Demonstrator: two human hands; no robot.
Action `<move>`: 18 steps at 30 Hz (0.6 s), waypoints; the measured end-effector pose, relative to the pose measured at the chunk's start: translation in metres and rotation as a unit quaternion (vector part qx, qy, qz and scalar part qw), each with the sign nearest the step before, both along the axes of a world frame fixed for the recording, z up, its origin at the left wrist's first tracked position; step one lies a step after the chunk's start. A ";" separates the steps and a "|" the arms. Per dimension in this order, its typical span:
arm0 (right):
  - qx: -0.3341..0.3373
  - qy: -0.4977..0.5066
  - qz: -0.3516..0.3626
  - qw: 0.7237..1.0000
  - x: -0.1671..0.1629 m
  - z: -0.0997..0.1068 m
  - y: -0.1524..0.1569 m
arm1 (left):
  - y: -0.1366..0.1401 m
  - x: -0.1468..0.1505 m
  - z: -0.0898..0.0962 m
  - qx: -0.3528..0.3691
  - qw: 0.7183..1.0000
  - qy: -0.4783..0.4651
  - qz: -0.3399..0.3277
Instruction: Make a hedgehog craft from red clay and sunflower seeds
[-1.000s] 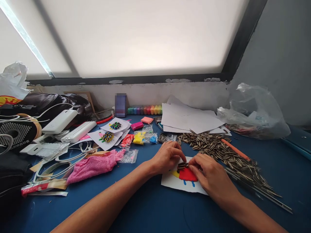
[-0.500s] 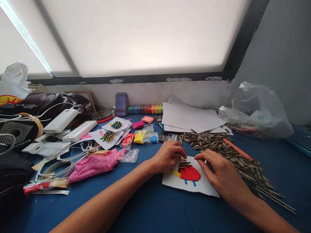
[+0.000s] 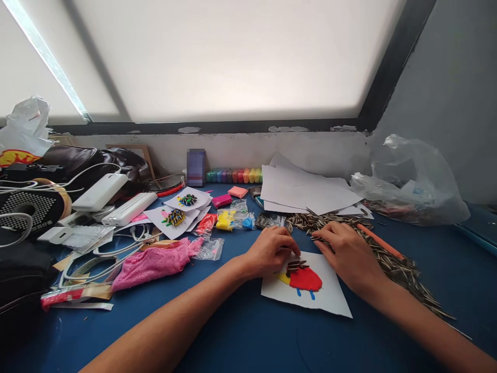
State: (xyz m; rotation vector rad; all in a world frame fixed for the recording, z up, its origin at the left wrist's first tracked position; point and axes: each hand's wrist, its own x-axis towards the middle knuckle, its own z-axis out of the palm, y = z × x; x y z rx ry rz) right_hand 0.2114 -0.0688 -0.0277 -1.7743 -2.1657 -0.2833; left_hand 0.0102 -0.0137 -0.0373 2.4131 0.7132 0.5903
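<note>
A white card (image 3: 310, 300) is laid on the blue table (image 3: 240, 331), bearing a red clay patch (image 3: 306, 278) with striped seeds (image 3: 295, 266) stuck at its 11 o'clock edge. The card's 10 o'clock corner is pressed by the loosely curled left hand (image 3: 269, 251), nothing grasped. At 1 o'clock, the seed pile (image 3: 373, 254) is touched by the right hand (image 3: 347, 254), fingers spread.

Bright window (image 3: 233, 57) backlight (blown out), edges warped.

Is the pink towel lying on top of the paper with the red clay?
No, the pink towel lies on the blue table well to the left of the paper bearing the red clay.
</note>
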 end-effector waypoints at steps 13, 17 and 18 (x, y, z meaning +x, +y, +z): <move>-0.007 -0.074 0.033 0.997 -0.015 0.016 0.013 | 0.001 0.000 0.002 0.012 1.000 0.022 -0.001; 0.000 -0.010 0.021 1.000 -0.011 0.023 -0.001 | 0.001 0.000 0.001 0.011 1.000 0.021 -0.006; -0.018 0.030 0.018 0.999 -0.010 0.025 -0.005 | 0.001 0.000 0.000 0.012 1.000 0.020 -0.005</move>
